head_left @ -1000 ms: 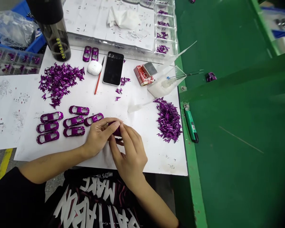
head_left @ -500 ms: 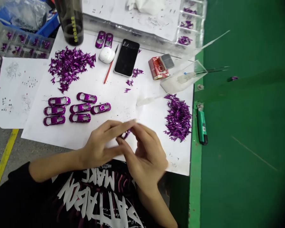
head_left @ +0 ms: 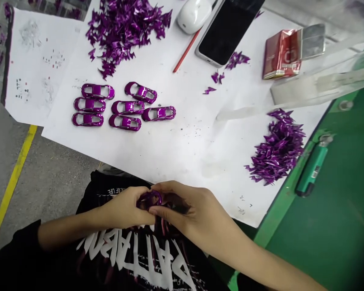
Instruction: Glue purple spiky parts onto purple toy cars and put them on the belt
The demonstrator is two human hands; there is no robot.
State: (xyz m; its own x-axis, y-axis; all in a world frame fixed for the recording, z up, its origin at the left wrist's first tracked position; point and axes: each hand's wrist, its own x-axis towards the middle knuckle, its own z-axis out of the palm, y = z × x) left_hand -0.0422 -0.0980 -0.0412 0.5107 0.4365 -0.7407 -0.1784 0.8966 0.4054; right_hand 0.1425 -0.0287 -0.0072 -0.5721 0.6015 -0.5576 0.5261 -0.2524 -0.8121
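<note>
Close to my body, over the black shirt, both hands hold one shiny purple toy car body (head_left: 154, 197). My left hand (head_left: 128, 208) is closed round its left end. The fingers and thumb of my right hand (head_left: 194, 210) pinch the right end, and part of the shell is hidden by the fingers. Several matching purple car bodies (head_left: 128, 107) lie in a group on the white paper (head_left: 176, 157) beyond my hands. A heap of small spiky purple pieces (head_left: 121, 32) lies behind them, and another purple heap (head_left: 276, 149) is at the right.
At the back lie a white earbud case (head_left: 192, 16), a red stick (head_left: 186, 50), a black-screened phone (head_left: 230, 30) and a red box (head_left: 282, 54). A clear plastic bag (head_left: 315, 85) sits at the right. A green cutter knife (head_left: 312, 169) rests on the green surface (head_left: 348, 218).
My hands have come down off the paper toward my body, with the car body between them. The view has shifted closer and tilted.
</note>
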